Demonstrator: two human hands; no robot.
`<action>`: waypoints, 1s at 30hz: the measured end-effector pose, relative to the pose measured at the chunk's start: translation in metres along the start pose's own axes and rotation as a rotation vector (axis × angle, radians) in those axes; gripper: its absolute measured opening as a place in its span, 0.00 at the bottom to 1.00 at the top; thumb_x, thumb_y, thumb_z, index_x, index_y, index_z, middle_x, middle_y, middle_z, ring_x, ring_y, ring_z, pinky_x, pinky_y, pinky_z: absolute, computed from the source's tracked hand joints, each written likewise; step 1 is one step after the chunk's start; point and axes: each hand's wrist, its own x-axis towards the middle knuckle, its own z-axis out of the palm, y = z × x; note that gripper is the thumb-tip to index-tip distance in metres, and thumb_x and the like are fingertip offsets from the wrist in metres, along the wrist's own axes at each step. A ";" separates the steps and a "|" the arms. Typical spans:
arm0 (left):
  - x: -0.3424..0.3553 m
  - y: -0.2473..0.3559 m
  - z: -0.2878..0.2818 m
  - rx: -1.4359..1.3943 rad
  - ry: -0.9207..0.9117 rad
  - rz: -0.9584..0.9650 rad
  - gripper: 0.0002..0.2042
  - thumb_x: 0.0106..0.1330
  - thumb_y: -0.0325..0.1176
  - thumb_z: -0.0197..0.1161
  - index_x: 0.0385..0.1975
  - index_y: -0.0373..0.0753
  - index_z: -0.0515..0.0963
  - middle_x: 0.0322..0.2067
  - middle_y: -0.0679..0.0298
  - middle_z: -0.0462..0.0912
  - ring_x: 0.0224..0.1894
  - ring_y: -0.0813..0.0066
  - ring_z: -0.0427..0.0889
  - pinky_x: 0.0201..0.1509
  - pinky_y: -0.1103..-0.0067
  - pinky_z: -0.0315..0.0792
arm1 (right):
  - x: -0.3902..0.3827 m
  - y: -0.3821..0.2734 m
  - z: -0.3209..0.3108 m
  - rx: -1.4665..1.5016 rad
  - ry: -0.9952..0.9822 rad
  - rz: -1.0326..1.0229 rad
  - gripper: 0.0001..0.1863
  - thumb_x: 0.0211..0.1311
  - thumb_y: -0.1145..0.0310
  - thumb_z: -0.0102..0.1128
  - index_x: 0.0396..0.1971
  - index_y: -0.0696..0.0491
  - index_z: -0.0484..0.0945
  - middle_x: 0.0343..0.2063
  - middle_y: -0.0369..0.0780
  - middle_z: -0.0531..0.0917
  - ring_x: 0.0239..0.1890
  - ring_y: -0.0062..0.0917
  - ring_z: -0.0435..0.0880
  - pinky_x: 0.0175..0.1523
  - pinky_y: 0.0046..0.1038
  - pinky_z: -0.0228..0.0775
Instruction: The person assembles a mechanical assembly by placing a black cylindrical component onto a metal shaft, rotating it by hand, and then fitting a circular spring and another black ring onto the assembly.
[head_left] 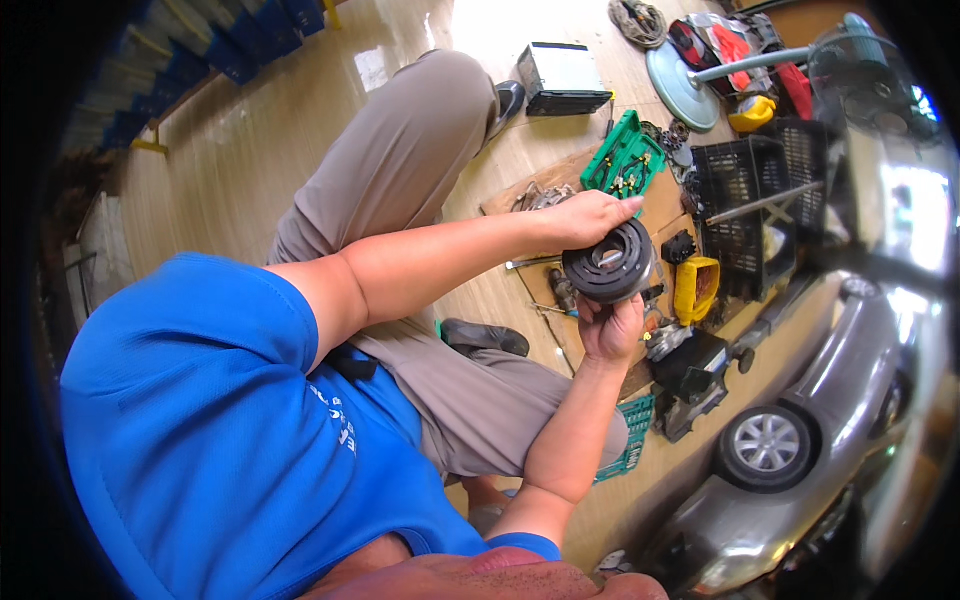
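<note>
Between my two hands is a round black ring-shaped part (606,287), pulley-like, with a central hole and a raised inner ring. My left hand (588,218) is closed over its upper edge, thumb pointing right. From below, my right hand (613,330) grips the lower edge with bent fingers. The part is held up above a brown cardboard sheet (545,178), its ringed face tilted toward me. Just beyond my left hand sits a green tool case (628,150) with several small fittings in it. A yellow open container (697,290) lies right of the part.
Black plastic crates (735,165) stand to the right, near a pale blue fan base (682,88). A white and black box (565,78) is on the floor ahead. A black housing (692,365) and a green basket (632,435) lie nearer. A grey car (850,370) is parked right.
</note>
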 end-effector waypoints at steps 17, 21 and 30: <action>0.006 -0.007 -0.003 -0.431 -0.026 -0.338 0.30 0.74 0.57 0.46 0.32 0.32 0.82 0.29 0.64 0.82 0.28 0.81 0.76 0.35 0.77 0.75 | 0.013 0.006 -0.017 -0.421 -0.032 -0.153 0.18 0.68 0.58 0.57 0.48 0.57 0.75 0.33 0.38 0.81 0.24 0.22 0.76 0.23 0.23 0.63; 0.008 -0.013 -0.010 -0.257 -0.023 -0.224 0.31 0.74 0.58 0.46 0.29 0.32 0.82 0.28 0.64 0.82 0.29 0.81 0.76 0.36 0.77 0.74 | 0.010 0.008 0.005 -0.339 0.017 -0.079 0.16 0.70 0.57 0.54 0.41 0.56 0.75 0.23 0.35 0.76 0.19 0.20 0.68 0.22 0.22 0.59; 0.002 0.004 -0.021 -0.001 -0.081 -0.092 0.32 0.74 0.59 0.45 0.28 0.31 0.80 0.28 0.61 0.81 0.33 0.77 0.75 0.42 0.74 0.72 | 0.003 0.015 0.018 0.014 0.024 0.052 0.13 0.71 0.57 0.51 0.35 0.52 0.73 0.17 0.28 0.64 0.17 0.16 0.62 0.20 0.20 0.58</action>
